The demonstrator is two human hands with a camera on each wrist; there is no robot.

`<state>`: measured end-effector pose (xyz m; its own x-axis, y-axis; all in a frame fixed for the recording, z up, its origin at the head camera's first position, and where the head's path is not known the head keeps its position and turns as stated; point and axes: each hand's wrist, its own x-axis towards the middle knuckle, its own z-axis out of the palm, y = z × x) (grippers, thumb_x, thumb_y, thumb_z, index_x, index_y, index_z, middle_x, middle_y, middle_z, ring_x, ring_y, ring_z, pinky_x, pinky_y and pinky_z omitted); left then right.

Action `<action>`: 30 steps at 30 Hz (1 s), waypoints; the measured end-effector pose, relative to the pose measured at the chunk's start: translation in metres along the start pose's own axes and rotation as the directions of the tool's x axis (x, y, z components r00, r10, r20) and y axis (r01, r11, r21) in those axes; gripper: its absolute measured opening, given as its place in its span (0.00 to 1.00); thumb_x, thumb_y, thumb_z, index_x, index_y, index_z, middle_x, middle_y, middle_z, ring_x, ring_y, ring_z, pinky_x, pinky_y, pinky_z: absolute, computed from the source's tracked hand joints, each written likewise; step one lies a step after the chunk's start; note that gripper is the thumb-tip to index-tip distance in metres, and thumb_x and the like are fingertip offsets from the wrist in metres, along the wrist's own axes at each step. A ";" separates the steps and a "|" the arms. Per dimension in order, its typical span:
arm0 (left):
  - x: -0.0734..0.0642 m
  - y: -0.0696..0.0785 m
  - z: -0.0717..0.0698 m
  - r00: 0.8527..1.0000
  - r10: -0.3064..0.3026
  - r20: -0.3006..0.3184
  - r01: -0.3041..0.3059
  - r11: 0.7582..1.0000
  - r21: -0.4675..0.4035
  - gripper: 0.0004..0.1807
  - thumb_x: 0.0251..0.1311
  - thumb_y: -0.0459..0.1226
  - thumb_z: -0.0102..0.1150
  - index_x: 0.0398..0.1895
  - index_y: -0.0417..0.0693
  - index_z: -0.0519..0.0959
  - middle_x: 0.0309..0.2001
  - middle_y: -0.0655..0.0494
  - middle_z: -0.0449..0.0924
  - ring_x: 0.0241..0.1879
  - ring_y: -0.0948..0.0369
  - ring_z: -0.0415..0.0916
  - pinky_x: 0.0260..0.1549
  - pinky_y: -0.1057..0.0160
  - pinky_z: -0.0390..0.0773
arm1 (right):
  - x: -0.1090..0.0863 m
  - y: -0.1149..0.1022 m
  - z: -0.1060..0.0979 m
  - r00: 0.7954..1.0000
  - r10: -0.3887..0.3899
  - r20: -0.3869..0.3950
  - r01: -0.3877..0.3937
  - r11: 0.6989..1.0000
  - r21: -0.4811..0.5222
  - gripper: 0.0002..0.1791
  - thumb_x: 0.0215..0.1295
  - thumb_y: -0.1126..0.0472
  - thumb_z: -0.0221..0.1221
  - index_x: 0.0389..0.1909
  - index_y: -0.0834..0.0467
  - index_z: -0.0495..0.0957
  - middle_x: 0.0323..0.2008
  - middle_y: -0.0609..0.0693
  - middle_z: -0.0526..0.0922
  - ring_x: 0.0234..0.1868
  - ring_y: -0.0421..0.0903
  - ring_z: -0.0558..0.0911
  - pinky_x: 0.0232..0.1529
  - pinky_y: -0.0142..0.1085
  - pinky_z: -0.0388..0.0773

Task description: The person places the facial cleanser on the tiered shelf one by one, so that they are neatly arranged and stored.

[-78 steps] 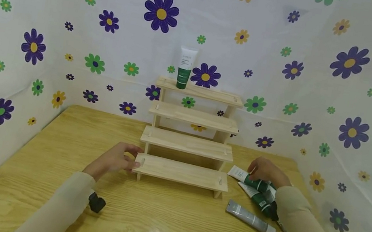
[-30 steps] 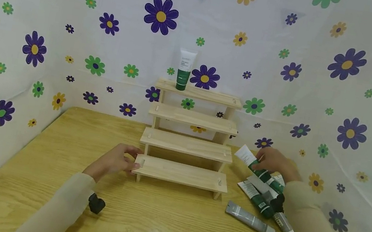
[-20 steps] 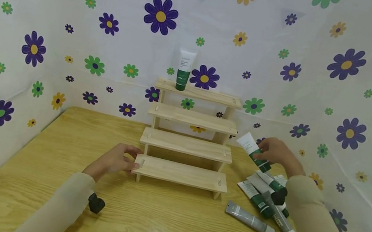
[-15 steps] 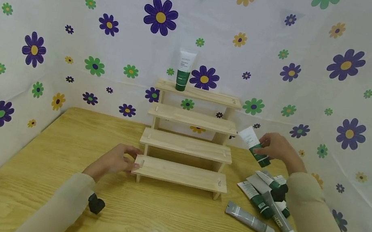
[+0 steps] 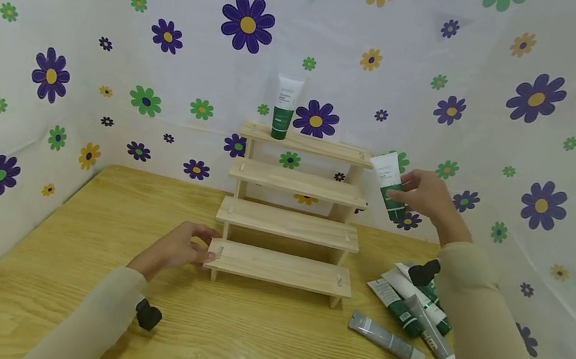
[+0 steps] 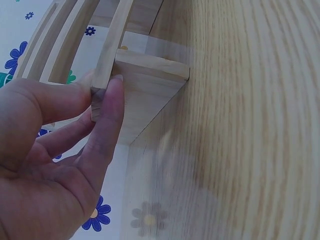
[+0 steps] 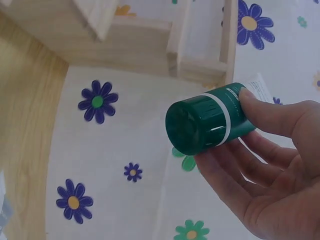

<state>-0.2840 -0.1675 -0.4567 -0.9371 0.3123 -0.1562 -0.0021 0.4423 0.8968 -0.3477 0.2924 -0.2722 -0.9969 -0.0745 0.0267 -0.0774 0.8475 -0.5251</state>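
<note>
Clearly, the held tube (image 5: pixel 385 169) sits higher and more upright than half a second ago, well clear of the pile of tubes (image 5: pixel 396 309) where it lies in the oldest frame. The left hand (image 5: pixel 179 248) is unchanged in position. Clock taken about the stepped rack (image 5: pixel 289 224) in the head view: held tube at 2, pile at 4, left hand at 8. A second tube (image 5: pixel 284 109) stands green end down on the top tier, between 11 and 12.

The rack is pale bare wood, four flat boards on uprights; the tabletop (image 5: pixel 214 345) is yellowish, grained and glossy. The held tube is smooth, white above, green below.

The right hand (image 5: pixel 425 196) is clamped on the tube's body, thumb opposing fingers. The left hand pinches one end of the lowest board (image 6: pixel 111 50).

The right wrist view alone shows the cap's (image 7: pixel 182 129) round end face; the left wrist view alone shows thumb and fingertip on opposite faces of the board. Contact between held tube and rack cannot be determined.
</note>
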 end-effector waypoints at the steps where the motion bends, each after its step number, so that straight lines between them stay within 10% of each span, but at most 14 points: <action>1: 0.000 0.000 0.000 1.000 -0.001 -0.001 0.001 1.000 -0.002 0.28 0.65 0.29 0.66 0.68 0.35 0.73 0.57 0.36 0.75 0.39 0.58 0.85 0.39 0.58 0.89 | 0.001 -0.005 0.000 1.000 -0.001 -0.010 0.001 1.000 0.017 0.32 0.71 0.54 0.63 0.64 0.73 0.68 0.61 0.74 0.76 0.54 0.69 0.84 0.57 0.57 0.84; 30: -0.005 0.002 0.000 0.999 0.039 0.020 -0.039 0.999 -0.004 0.29 0.66 0.30 0.65 0.69 0.32 0.71 0.59 0.34 0.73 0.38 0.58 0.85 0.40 0.55 0.90 | 0.038 -0.078 0.028 0.970 0.015 -0.243 0.083 0.918 0.388 0.26 0.72 0.60 0.64 0.64 0.68 0.72 0.61 0.65 0.79 0.61 0.59 0.80 0.62 0.50 0.83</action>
<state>-0.2799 -0.1683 -0.4539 -0.9294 0.3457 -0.1290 0.0331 0.4263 0.9040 -0.3786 0.2087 -0.2540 -0.9720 0.0687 0.2247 -0.1471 0.5679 -0.8098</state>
